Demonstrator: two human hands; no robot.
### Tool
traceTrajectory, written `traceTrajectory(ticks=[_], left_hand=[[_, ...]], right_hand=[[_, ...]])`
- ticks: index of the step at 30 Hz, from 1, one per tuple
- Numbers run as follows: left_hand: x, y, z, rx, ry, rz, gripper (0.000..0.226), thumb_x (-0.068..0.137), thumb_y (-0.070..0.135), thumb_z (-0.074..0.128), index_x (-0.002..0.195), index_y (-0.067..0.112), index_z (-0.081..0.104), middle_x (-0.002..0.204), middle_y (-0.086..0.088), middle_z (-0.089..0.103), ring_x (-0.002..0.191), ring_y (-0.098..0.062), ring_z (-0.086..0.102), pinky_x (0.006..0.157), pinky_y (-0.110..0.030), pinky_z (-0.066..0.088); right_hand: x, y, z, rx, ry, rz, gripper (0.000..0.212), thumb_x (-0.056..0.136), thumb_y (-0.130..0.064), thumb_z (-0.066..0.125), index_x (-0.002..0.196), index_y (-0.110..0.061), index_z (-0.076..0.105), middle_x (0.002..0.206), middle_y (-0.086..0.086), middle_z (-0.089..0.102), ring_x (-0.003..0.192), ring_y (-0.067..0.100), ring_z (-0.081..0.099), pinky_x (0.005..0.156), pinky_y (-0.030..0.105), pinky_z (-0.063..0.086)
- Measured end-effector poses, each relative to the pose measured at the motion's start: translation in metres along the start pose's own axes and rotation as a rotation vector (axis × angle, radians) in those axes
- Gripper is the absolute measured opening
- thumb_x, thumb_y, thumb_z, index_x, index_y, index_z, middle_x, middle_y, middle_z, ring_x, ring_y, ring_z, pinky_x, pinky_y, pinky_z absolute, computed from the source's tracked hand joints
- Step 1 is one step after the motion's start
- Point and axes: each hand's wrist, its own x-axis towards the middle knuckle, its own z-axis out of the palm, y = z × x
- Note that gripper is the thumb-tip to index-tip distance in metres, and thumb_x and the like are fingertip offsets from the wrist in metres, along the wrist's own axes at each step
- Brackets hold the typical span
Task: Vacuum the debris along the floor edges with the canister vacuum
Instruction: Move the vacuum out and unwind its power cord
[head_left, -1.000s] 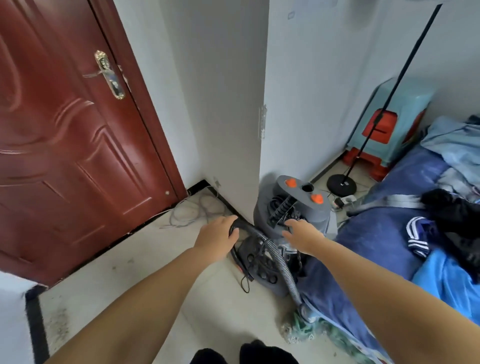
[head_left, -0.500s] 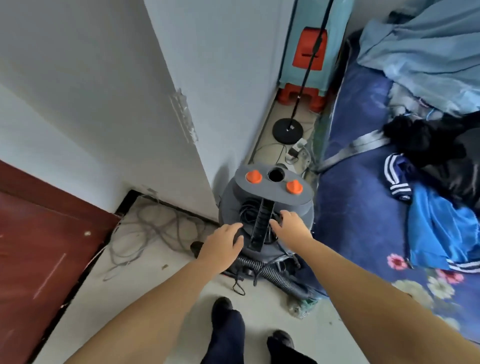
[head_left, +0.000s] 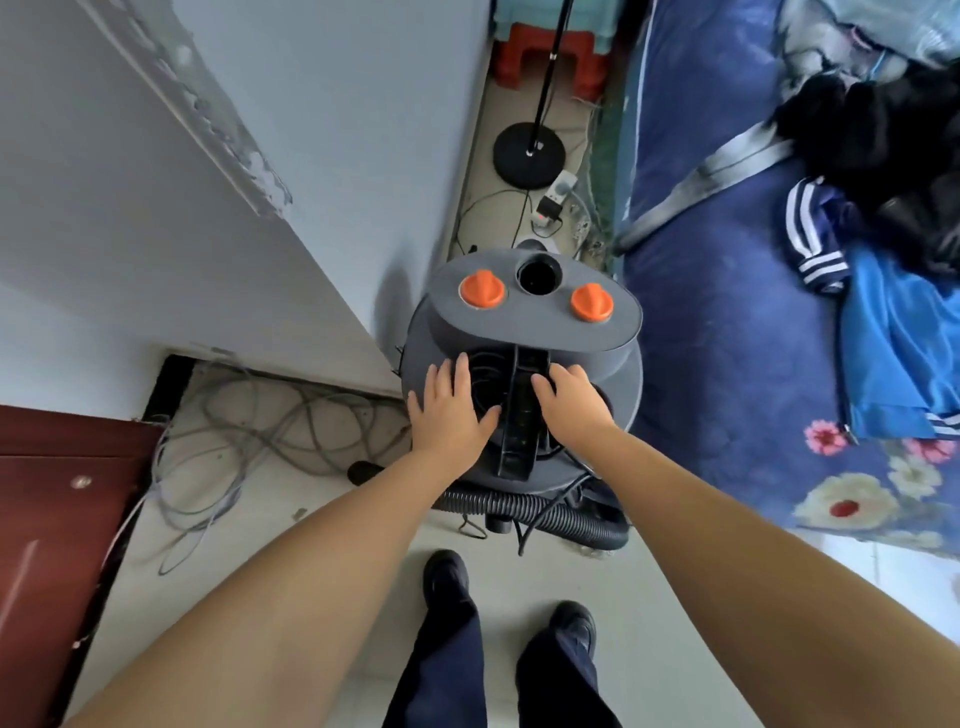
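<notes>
At frame centre, a grey canister vacuum (head_left: 524, 364) stands on the floor. The left hand (head_left: 453, 410) rests flat on its lid; the right hand (head_left: 570, 402) curls beside the black carry handle (head_left: 522, 415). It looks rigid and heavy: lift by that handle.

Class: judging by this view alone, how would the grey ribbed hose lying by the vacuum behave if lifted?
The ribbed hose already lies in a curve on the floor, so it probably flexes and sags. Its ridges likely give grip. It seems joined to the canister vacuum, so it may tug that.
</notes>
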Motion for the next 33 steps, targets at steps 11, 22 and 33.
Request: traceTrajectory(ticks=[11, 22, 33], left_hand=[[-0.020, 0.004, 0.011, -0.082, -0.216, -0.167, 0.069, 0.103, 0.035, 0.029, 0.152, 0.020, -0.017, 0.160, 0.006, -0.021, 0.146, -0.015, -0.021, 0.113, -0.065, 0.010], [-0.104, -0.015, 0.060, -0.161, -0.130, -0.290, 0.069, 0.101, 0.027, 0.031, 0.152, 0.014, -0.014, 0.160, -0.002, -0.021, 0.146, -0.019, -0.022, 0.119, -0.053, 0.009], [-0.227, -0.025, 0.116, -0.306, -0.073, -0.412, 0.069, 0.102, 0.035, 0.031, 0.153, 0.019, -0.012, 0.159, 0.005, -0.023, 0.146, -0.013, -0.022, 0.116, -0.061, 0.011]], right_hand=[[-0.014, 0.007, 0.007, 0.043, -0.085, -0.041, 0.031, 0.105, -0.029, 0.030, 0.093, -0.006, 0.047, 0.123, 0.016, 0.044, 0.103, 0.036, 0.052, 0.091, 0.040, 0.040], [-0.070, 0.036, 0.042, 0.040, -0.237, -0.174, 0.036, 0.104, -0.027, 0.031, 0.110, 0.000, 0.054, 0.127, 0.017, 0.045, 0.108, 0.034, 0.051, 0.089, 0.035, 0.037], [-0.154, 0.083, 0.092, -0.064, -0.319, -0.315, 0.034, 0.103, -0.028, 0.033, 0.072, -0.016, 0.040, 0.101, 0.011, 0.043, 0.081, 0.025, 0.043, 0.075, 0.031, 0.032]])
